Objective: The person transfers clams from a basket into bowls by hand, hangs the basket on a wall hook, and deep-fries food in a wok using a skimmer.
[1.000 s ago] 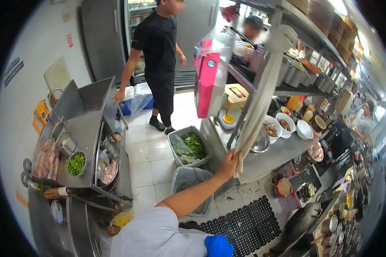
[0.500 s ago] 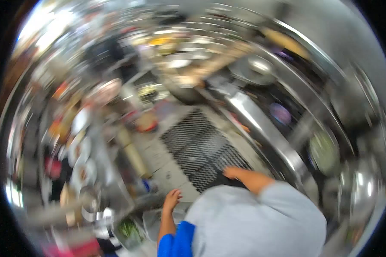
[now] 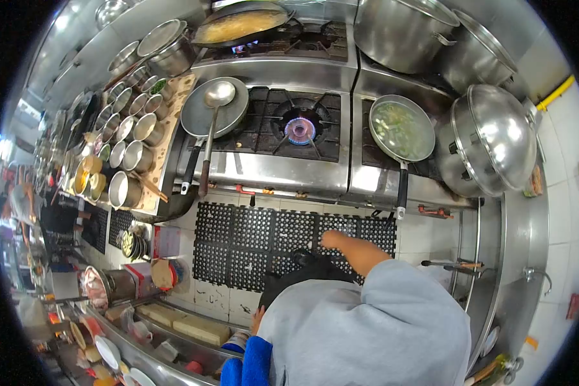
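My right hand (image 3: 332,240) hangs in front of my body above the black rubber mat (image 3: 238,231). Its fingers look curled in, and no object shows in it. Beside my left hip, most of my left hand (image 3: 257,320) is hidden by my shirt, near the steel counter (image 3: 167,350). Neither hand touches the stove (image 3: 270,174) ahead. On it rest a grey pan (image 3: 193,116) with a ladle (image 3: 219,94) lying across it, and a pan of greenish liquid with green pieces (image 3: 402,128). Between them a burner (image 3: 300,131) burns with a blue flame.
A wok (image 3: 241,29) with yellowish liquid stands over a flame at the back. Large pots (image 3: 402,32) and a domed steel vessel (image 3: 495,138) are at right. Several small metal pots (image 3: 135,156) crowd the left board. Pan handles (image 3: 402,186) overhang the stove's front edge.
My view has swung right, from the blurred aisle to face the stove. My left hand has drawn back close to my body; the right stays in front.
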The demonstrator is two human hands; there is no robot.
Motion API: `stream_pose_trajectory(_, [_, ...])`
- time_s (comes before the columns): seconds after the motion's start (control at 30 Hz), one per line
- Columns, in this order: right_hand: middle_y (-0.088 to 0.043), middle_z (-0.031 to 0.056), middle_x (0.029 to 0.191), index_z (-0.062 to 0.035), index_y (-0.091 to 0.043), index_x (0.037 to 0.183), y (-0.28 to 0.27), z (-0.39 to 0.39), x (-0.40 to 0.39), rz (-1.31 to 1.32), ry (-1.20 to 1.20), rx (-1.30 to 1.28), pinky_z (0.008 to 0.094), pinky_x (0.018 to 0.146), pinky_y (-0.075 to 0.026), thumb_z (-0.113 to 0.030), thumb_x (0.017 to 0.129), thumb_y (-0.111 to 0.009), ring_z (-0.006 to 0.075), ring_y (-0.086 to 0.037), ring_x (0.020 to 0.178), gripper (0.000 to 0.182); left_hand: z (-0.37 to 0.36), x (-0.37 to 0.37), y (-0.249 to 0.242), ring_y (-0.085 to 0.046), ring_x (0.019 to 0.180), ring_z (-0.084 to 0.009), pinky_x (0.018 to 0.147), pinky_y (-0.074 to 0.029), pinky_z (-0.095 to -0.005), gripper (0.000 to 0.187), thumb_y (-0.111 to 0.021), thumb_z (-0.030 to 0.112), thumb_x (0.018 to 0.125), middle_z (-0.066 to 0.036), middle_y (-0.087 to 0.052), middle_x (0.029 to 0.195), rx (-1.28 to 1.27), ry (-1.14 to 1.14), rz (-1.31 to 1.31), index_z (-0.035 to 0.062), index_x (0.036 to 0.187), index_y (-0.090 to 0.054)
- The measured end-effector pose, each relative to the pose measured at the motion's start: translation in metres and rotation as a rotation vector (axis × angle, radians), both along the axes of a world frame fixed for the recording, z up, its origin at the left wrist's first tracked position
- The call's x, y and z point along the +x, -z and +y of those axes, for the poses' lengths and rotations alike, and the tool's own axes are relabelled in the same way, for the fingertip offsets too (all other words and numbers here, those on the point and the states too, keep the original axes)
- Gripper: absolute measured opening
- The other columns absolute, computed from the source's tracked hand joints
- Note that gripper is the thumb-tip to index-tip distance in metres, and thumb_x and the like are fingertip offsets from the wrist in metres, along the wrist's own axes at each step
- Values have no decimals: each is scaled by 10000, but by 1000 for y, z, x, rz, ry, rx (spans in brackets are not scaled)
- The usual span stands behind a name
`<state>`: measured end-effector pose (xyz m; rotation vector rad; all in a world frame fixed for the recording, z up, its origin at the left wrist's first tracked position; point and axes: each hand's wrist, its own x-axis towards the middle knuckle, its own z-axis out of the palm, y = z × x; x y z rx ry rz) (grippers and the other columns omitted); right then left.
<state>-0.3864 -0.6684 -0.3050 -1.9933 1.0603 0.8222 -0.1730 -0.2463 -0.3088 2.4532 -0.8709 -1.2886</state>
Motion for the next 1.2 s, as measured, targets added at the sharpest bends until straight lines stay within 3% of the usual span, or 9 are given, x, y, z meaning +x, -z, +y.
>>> stream_pose_trajectory(0.17, [-641, 177, 1036, -44, -686, 938, -6, 7, -78, 106, 188, -87, 425, 787, -507, -257, 806, -543, 310, -636, 884, 289, 58, 84, 11, -602, 999, -330, 862, -460, -393, 502, -614, 391, 807, -187, -628, 1087, 128, 167, -650, 6, 1129, -601])
stream_pose_trajectory(0.3, [-644, 81, 633, -33, -646, 695, -33, 38, -51, 66, 254, 13, 361, 529, -495, -340, 843, -561, 196, -623, 582, 351, 73, 184, 22, -575, 1014, -372, 876, -440, -397, 443, -580, 379, 822, -221, -624, 1056, 45, -276, -106, -6, 1035, -636])
stream_pose_trajectory(0.47, [-611, 23, 732, -69, -643, 891, -5, 53, -29, -136, 717, 264, 277, 450, -446, -286, 854, -573, 136, -599, 605, 231, 40, 233, -29, -589, 962, -339, 838, -441, -387, 392, -532, 342, 853, -203, -637, 1001, -103, -346, -23, 10, 1037, -630])
stream_pose_trajectory(0.7, [-613, 46, 663, -59, -617, 803, 6, 15, -35, -9, 640, 191, 282, 413, -428, -306, 903, -503, 145, -562, 496, 289, 121, 318, -149, -611, 949, -342, 819, -464, -378, 329, -557, 266, 853, -197, -649, 978, -71, -345, -322, 12, 1048, -628])
stream_pose_trajectory(0.8, [-637, 79, 699, -59, -600, 960, 42, -11, -55, -155, 389, 346, 318, 462, -444, -314, 910, -507, 160, -542, 483, 276, 163, 256, -230, -605, 924, -373, 781, -475, -419, 285, -543, 243, 843, -201, -648, 943, 204, -195, -569, 9, 974, -640])
stream_pose_trajectory(0.9, [-657, 103, 905, -88, -506, 1206, 57, -17, -61, -106, 981, 383, 364, 609, -490, -382, 915, -509, 238, -628, 713, 413, 222, 168, -242, -600, 925, -384, 791, -471, -450, 318, -523, 294, 848, -203, -644, 951, 409, -234, -338, 22, 958, -645])
stream_pose_trajectory(1.1, [-533, 127, 1206, -90, -306, 1350, 89, -61, -145, -552, 1934, 435, 382, 875, -431, -518, 922, -403, 261, -531, 1100, 613, 228, -62, -117, -594, 996, -318, 852, -459, -398, 386, -516, 404, 876, -156, -645, 1031, 457, -286, 209, 81, 1043, -648])
stream_pose_trajectory(1.13, [-526, 118, 1217, -94, -313, 1343, 87, -68, -150, -651, 2016, 395, 386, 891, -424, -502, 926, -391, 250, -504, 1141, 588, 235, -91, -61, -587, 1009, -333, 868, -452, -409, 422, -517, 433, 858, -167, -644, 1029, 14, 211, -118, 70, 1025, -652])
stream_pose_trajectory(1.2, [-520, 110, 1229, -99, -321, 1336, 74, -83, -162, -742, 2072, 347, 391, 907, -417, -487, 931, -379, 240, -478, 1181, 564, 178, -124, -56, -586, 1000, -351, 879, -445, -414, 418, -520, 422, 848, -163, -647, 1027, 214, -638, 39, 64, 1017, -654])
